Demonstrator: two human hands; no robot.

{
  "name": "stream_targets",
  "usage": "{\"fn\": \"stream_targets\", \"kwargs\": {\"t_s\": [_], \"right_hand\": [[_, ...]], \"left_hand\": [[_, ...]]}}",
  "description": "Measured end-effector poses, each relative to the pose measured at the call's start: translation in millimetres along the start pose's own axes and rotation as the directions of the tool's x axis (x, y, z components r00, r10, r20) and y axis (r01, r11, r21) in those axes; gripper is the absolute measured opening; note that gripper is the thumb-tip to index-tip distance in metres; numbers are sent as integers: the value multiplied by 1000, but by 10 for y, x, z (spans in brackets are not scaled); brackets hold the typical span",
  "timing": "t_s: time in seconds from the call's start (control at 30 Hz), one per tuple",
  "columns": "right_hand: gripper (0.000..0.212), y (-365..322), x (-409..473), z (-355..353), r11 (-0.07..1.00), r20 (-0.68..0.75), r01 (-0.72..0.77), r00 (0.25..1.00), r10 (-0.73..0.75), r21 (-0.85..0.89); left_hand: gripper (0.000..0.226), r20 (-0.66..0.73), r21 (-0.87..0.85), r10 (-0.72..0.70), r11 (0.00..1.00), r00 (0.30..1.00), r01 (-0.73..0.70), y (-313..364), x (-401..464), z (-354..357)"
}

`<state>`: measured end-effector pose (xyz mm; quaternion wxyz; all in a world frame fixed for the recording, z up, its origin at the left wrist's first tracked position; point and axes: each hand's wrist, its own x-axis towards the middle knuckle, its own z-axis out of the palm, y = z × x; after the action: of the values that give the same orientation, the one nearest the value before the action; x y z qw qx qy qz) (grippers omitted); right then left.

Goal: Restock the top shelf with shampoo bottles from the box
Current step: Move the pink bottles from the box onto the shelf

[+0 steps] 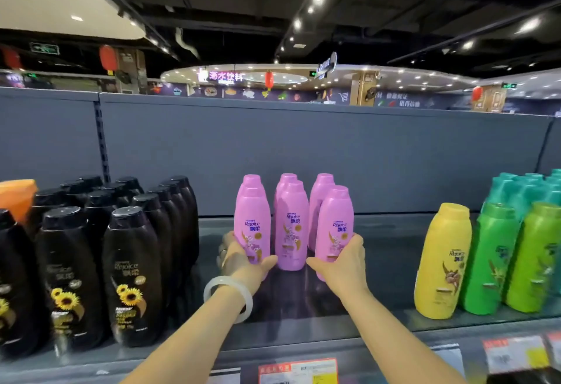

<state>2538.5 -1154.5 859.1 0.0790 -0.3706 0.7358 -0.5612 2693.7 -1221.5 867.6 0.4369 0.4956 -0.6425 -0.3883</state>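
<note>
Several pink shampoo bottles stand upright in three short rows on the grey top shelf (pixel 379 265). My left hand (pixel 243 257) grips the base of the front left pink bottle (pixel 252 216). My right hand (pixel 343 262) grips the lower part of the front right pink bottle (pixel 334 219). Between them stands the front middle pink bottle (pixel 290 226), untouched. More pink bottles stand behind these three, against the back panel. A pale bangle sits on my left wrist. The box is out of view.
Black shampoo bottles (pixel 130 274) fill the shelf to the left. A yellow bottle (pixel 443 259) and green bottles (pixel 498 259) stand to the right, with teal ones behind. Price tags (pixel 299 370) line the shelf's front edge. Bare shelf lies on both sides of the pink group.
</note>
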Motion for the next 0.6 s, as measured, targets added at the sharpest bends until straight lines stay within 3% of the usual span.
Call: {"fn": "stream_targets", "kwargs": {"t_s": [0.1, 0.23, 0.6], "right_hand": [[76, -27, -53, -27, 982, -9, -72, 997, 72, -173], [73, -73, -48, -9, 978, -29, -63, 998, 58, -198], [75, -59, 24, 91, 982, -56, -41, 998, 32, -185]], "left_hand": [[71, -23, 210, -31, 977, 999, 35, -16, -47, -95], [62, 27, 136, -58, 989, 998, 54, -20, -36, -147], [58, -16, 187, -43, 981, 999, 45, 3, 8, -49]]}}
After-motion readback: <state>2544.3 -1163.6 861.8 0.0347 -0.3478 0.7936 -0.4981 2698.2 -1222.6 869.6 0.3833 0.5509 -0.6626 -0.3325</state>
